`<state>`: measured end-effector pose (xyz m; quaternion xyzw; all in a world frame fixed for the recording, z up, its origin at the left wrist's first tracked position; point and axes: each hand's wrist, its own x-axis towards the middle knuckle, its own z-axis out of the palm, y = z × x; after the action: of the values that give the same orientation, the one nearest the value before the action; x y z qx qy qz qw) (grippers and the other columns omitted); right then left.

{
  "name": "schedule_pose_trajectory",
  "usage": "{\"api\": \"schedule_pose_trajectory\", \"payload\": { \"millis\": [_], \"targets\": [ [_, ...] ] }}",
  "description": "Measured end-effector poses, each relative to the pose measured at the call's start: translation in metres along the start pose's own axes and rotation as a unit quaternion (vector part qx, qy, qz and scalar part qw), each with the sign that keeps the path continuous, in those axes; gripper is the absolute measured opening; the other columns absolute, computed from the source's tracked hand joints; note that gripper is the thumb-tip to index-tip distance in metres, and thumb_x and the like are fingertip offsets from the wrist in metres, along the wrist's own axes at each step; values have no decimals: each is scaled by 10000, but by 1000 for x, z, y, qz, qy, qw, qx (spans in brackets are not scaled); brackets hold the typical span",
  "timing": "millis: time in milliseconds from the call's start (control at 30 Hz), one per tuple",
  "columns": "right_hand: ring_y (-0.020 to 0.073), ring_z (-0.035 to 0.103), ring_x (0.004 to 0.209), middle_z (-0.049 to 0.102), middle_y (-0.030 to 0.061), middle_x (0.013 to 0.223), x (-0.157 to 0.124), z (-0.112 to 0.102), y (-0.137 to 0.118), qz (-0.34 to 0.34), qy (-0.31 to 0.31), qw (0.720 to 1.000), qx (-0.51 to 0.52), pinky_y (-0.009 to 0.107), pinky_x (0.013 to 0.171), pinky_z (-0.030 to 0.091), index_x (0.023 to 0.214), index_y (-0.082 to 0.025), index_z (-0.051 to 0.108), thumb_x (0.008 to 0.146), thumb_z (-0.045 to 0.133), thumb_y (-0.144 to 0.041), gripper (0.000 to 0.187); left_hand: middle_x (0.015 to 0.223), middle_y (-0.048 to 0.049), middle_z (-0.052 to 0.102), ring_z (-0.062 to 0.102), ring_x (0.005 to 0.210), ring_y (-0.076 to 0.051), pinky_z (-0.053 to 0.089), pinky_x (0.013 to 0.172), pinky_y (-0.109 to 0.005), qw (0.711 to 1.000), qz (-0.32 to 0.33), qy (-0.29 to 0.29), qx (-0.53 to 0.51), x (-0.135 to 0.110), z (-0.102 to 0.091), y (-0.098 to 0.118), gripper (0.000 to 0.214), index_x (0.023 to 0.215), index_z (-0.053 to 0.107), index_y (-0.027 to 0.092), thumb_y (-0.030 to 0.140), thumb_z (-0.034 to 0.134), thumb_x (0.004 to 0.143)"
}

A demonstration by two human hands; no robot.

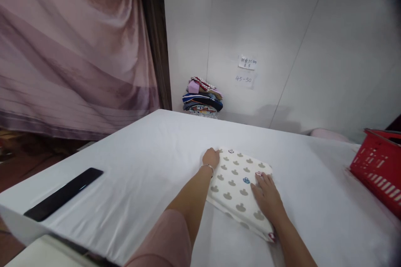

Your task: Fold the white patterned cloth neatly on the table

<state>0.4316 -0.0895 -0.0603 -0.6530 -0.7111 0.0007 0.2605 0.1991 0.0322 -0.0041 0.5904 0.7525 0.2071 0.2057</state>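
Note:
A folded white cloth [234,183] printed with grey mushroom-like shapes lies on the white-covered table [134,162]. A few of its prints are blue or red. My left hand [211,157], with a bracelet at the wrist, is closed at the cloth's far left corner; its fingertips are mostly hidden. Across the right side of the cloth rests my right hand [267,195], its fingers stretched out and lying flat on the fabric. The near edge of the cloth shows more than one layer.
A red plastic basket [379,167] stands at the right edge. On the left of the table lies a flat black object [64,194]. Beyond the far edge is a pile of folded clothes [203,98] by the wall, where paper notes [246,79] hang. A pink curtain [78,50] hangs at left.

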Motion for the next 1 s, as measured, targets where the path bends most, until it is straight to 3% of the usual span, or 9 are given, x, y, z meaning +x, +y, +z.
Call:
{"api": "schedule_pose_trajectory", "payload": {
  "millis": [167,267,333,400,500,667,833,1000],
  "targets": [
    [328,247,1339,425,142,1384,0,-1,-2,3,-9,1000,-7,500,1045,315,1283,-113,494,876,374,-448,540,1049,-125,641,607,951,-208,423,741,-273,1000,5,5,-4,-2,-2,-1,319,956,594,147,383,389,893],
    [327,239,1342,413,153,1392,1,-2,-4,10,-18,1000,-10,489,1048,314,1283,-92,493,877,370,-437,547,1114,-125,610,565,1037,-220,408,823,-295,999,29,30,0,-12,-10,6,311,981,594,151,377,402,890],
    [328,229,1347,403,154,1399,1,-3,-5,18,-20,1000,-12,484,1053,307,1282,-88,496,877,367,-434,547,1188,-111,574,505,1126,-217,369,915,-318,994,88,62,11,-23,-16,10,320,1052,575,165,376,391,896],
    [322,221,1351,397,145,1405,2,-4,-5,20,-23,999,-13,482,1059,299,1287,-94,493,878,364,-431,545,1287,-91,516,428,1215,-203,306,1003,-334,977,193,81,32,-37,-19,10,357,1151,533,184,381,361,908],
    [316,220,1353,400,135,1406,3,-3,-4,18,-30,999,-13,480,1062,293,1294,-93,487,878,362,-437,554,1449,-69,344,248,1345,-211,161,1102,-385,946,311,42,81,-54,-19,-4,491,1306,420,199,461,335,900],
    [318,258,1336,438,111,1382,3,2,2,-7,-24,1000,-6,528,1043,291,1275,-155,511,874,371,-420,501,1525,-30,141,175,1376,-257,140,1099,-481,965,209,-99,121,-57,-13,-31,677,1425,229,237,598,248,853],
    [312,303,1314,517,57,1318,5,3,6,-76,-16,995,58,577,1058,210,1105,-258,630,827,456,-314,333,1531,2,103,206,1364,-256,187,1089,-476,967,204,-115,99,-54,-15,-31,688,1427,215,260,615,244,838],
    [277,258,1344,466,61,1365,9,-5,-2,58,-15,982,177,510,1101,182,1154,-225,603,787,482,-384,418,1523,-32,156,357,1286,-260,317,1021,-415,971,202,-90,91,-62,-23,-27,584,1371,326,257,532,324,855]
  ]
}}
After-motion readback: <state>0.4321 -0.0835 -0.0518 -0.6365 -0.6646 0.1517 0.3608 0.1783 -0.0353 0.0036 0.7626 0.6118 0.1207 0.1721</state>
